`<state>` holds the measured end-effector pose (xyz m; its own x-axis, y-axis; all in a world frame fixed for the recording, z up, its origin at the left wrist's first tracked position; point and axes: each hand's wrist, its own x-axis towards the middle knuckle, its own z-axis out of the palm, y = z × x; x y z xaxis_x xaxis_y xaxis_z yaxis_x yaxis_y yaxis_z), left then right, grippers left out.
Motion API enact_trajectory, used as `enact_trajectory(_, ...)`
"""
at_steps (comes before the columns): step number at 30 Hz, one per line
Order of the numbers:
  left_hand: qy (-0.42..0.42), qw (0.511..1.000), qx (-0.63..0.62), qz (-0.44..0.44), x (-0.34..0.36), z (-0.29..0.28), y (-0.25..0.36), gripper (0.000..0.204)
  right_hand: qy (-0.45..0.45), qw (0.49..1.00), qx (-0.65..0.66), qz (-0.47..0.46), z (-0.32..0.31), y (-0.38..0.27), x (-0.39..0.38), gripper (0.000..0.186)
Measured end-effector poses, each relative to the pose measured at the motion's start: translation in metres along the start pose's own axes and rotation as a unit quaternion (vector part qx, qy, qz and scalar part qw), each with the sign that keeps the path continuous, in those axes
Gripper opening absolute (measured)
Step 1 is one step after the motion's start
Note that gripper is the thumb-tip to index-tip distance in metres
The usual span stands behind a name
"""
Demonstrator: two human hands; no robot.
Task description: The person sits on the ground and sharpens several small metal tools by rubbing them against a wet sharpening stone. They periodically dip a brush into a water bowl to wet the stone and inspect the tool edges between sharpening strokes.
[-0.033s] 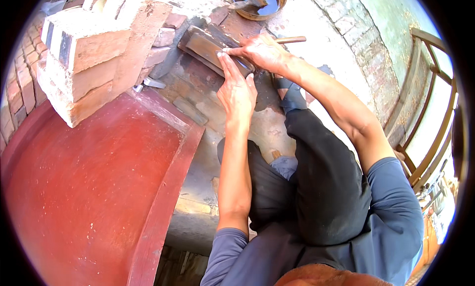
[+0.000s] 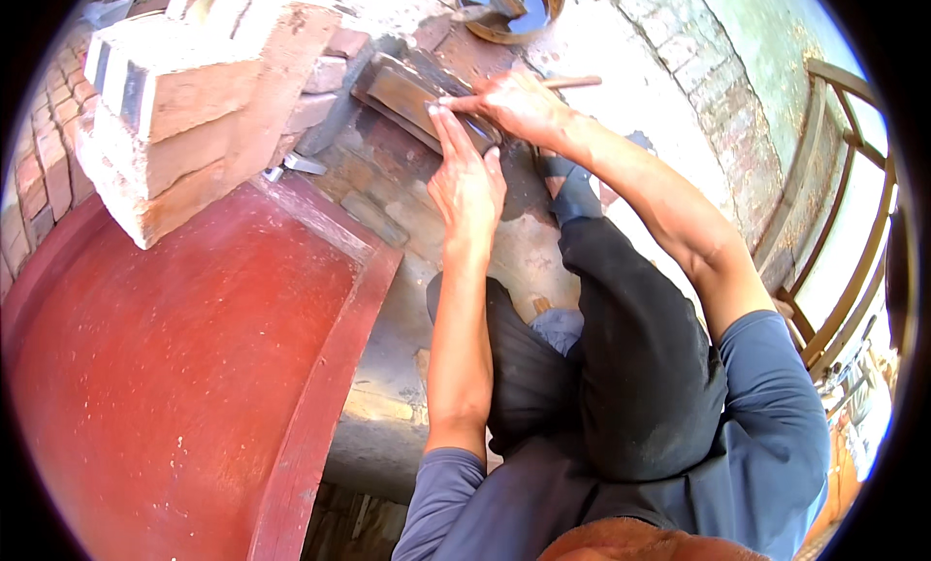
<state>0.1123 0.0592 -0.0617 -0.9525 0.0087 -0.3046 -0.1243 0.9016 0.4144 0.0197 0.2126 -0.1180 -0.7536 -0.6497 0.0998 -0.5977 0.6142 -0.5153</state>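
Note:
A brown, wet-looking sharpening stone (image 2: 405, 94) lies in a dark holder on the brick floor in front of me. My right hand (image 2: 519, 105) is closed around a tool with a slim wooden handle (image 2: 574, 81), which sticks out to the right. The tool's blade end is hidden under my fingers, over the stone. My left hand (image 2: 465, 188) reaches up from below, fingers stretched out, holding nothing. Its fingertips press down at the stone, touching the right index finger.
Beyond the stone stands a round bowl (image 2: 553, 26) of dark liquid with a brush (image 2: 499, 6) across it. To the left are stacked pale bricks (image 2: 199, 139) and a large red panel (image 2: 184, 367). A wooden frame (image 2: 790, 173) leans at the far right. My sandalled foot (image 2: 574, 188) is close by.
The whole picture has shifted very slightly. Both hands keep their places at the stone.

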Motion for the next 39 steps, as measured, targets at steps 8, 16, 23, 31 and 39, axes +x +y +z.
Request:
enact_trajectory(8,-0.006,1.000,-0.015,0.003,-0.008,-0.004,-0.012,0.099,-0.065,0.998,0.003,0.023,-0.008,-0.011,-0.001,0.052)
enact_trajectory(16,-0.101,0.995,0.001,-0.020,-0.016,-0.007,0.001,0.105,-0.026,1.000,-0.007,-0.010,-0.005,0.007,-0.027,0.053)
enact_trajectory(23,-0.113,0.992,0.015,-0.050,-0.009,-0.012,-0.001,0.108,-0.030,0.999,0.021,-0.005,-0.002,0.001,-0.012,0.050)
enact_trajectory(31,-0.045,0.998,0.002,-0.040,0.008,-0.019,0.000,0.099,-0.039,0.999,-0.019,0.019,-0.007,-0.001,0.009,0.049)
enact_trajectory(39,-0.040,0.999,-0.004,-0.025,0.001,-0.012,-0.003,0.102,-0.025,1.000,0.011,0.004,0.001,-0.002,-0.002,0.057)
